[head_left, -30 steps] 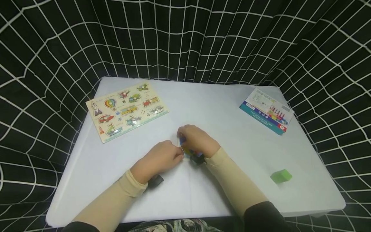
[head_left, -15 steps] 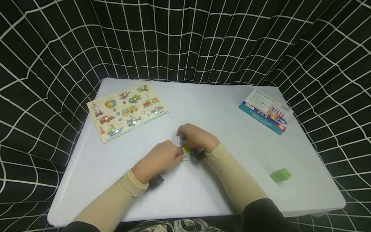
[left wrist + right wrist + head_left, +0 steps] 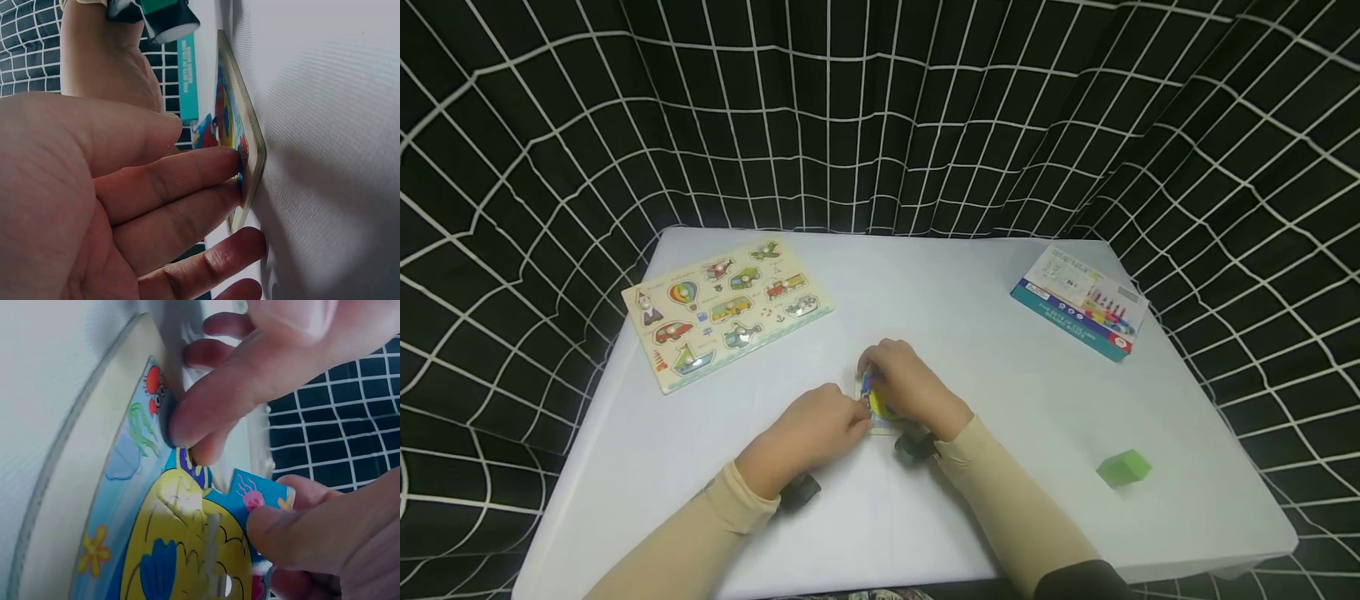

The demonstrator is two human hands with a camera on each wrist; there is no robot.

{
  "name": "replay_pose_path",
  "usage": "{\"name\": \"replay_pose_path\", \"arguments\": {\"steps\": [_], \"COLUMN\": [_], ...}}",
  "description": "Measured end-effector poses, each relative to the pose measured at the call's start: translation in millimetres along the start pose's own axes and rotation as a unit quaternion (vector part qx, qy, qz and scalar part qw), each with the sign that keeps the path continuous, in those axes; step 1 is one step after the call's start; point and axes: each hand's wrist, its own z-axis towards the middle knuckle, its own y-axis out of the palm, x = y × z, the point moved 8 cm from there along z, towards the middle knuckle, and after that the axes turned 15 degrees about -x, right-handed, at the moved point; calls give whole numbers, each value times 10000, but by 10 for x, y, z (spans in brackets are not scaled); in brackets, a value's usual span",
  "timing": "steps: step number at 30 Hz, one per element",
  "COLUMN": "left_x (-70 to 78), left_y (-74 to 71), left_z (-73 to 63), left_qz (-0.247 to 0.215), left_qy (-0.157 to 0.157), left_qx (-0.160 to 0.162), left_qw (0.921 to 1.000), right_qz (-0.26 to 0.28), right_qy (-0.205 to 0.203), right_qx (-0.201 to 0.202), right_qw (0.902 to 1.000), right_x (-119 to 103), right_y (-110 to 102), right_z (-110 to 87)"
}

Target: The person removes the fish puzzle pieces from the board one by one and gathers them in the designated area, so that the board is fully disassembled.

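Note:
A small wooden jigsaw board (image 3: 75,462) with a yellow fish picture (image 3: 169,519) lies on the table between my hands. In the right wrist view, my right hand (image 3: 312,540) pinches a blue puzzle piece (image 3: 237,495) with a pink jellyfish between thumb and fingers. That piece is tilted above the picture. My left hand (image 3: 816,429) is at the board's left side. Its index and middle fingers (image 3: 181,181), nearly straight in the left wrist view, press on the board near its edge. From the head view, the right hand (image 3: 913,387) covers much of the board.
A peg puzzle board (image 3: 726,312) with vehicle shapes lies at the back left. To the back right is a teal-and-white box (image 3: 1078,300). A green block (image 3: 1123,468) sits at the right front. Dark curtains with a white grid (image 3: 880,125) surround the white table.
The head view has tilted up a little, so everything sits lower in it. My right hand has turned slightly over the jigsaw board; the left stays at its edge.

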Motion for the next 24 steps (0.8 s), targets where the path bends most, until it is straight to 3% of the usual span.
{"name": "replay_pose_path", "arguments": {"steps": [5, 13, 24], "left_x": [0, 2, 19], "left_y": [3, 12, 13], "left_z": [-21, -17, -47], "left_qz": [31, -28, -89], "left_qy": [14, -57, -124], "left_qx": [56, -13, -43], "left_qw": [10000, 10000, 9999], "right_qz": [75, 260, 359], "right_qy": [-212, 85, 199], "right_qx": [181, 18, 164], "right_qw": [9996, 9996, 9990], "right_x": [-22, 49, 112], "right_y": [-28, 2, -41], "right_z": [-45, -75, -150]}}
